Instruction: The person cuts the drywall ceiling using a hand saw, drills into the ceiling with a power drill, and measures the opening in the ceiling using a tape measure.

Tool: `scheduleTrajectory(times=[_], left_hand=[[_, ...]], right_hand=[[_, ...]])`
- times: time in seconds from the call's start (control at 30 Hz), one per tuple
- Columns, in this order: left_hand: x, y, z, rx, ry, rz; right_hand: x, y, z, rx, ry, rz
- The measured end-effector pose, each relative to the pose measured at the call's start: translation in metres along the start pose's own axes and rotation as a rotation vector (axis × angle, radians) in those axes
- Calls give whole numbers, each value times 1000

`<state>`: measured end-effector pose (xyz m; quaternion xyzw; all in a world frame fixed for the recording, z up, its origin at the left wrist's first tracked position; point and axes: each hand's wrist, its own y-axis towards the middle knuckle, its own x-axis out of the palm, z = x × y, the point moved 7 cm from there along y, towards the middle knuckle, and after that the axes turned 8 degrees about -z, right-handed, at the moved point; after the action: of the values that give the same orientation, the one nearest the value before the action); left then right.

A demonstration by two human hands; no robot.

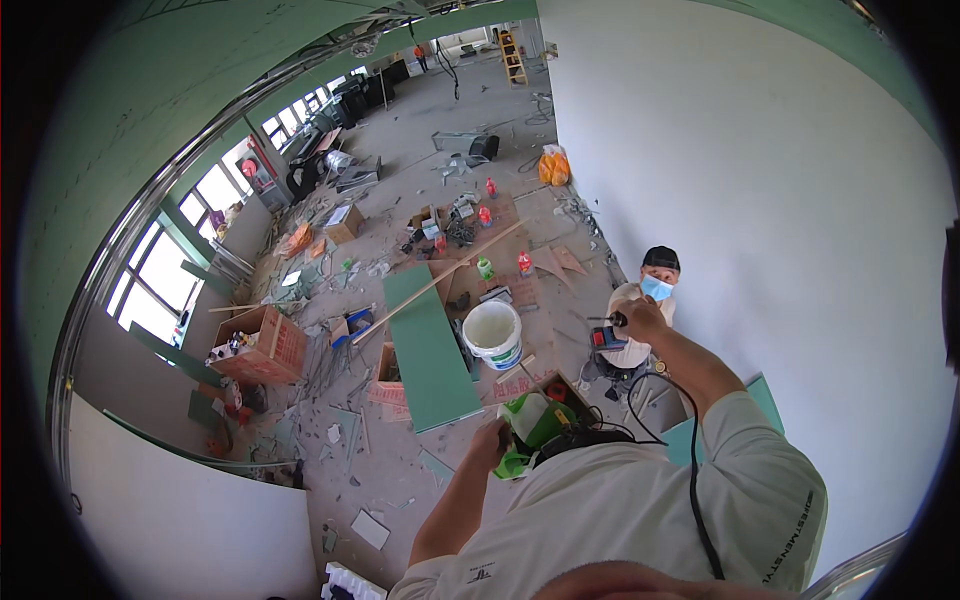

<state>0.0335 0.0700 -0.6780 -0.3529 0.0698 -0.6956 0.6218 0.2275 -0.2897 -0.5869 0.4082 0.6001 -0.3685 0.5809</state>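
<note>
My right hand (642,316) reaches out at the right, closed on a dark tool (618,320) with a thin tip pointing left, in front of a co-worker (658,270) in a cap and mask. A red, blue and black power tool (606,338) is just below my hand; who holds it is unclear. A black cord (668,388) loops down over my arm and shirt. My left hand (490,444) is closed low beside a green bag (530,420) at my waist; what it grips is hidden.
A white bucket (491,335), green board (425,350), long batten (437,282), bottles and cardboard box (255,345) lie among debris on the floor below. A white wall (820,200) rises at right, a ceiling rail (160,180) curves overhead, and a ladder (513,60) stands far back.
</note>
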Motion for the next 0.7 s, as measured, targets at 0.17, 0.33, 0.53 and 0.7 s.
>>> scheduleTrajectory(times=[0.17,0.33,0.53,0.7], left_hand=[[39,13,43,49,137,-63],[120,-3,133,277,524,-21],[197,-41,225,796,722,121],[214,-83,251,891,887,229]], right_hand=[[-45,-11,-2,117,81,68],[-139,-27,-63,87,322,332],[-213,-31,-148,-101,524,288],[-226,-38,-189,-318,525,432]])
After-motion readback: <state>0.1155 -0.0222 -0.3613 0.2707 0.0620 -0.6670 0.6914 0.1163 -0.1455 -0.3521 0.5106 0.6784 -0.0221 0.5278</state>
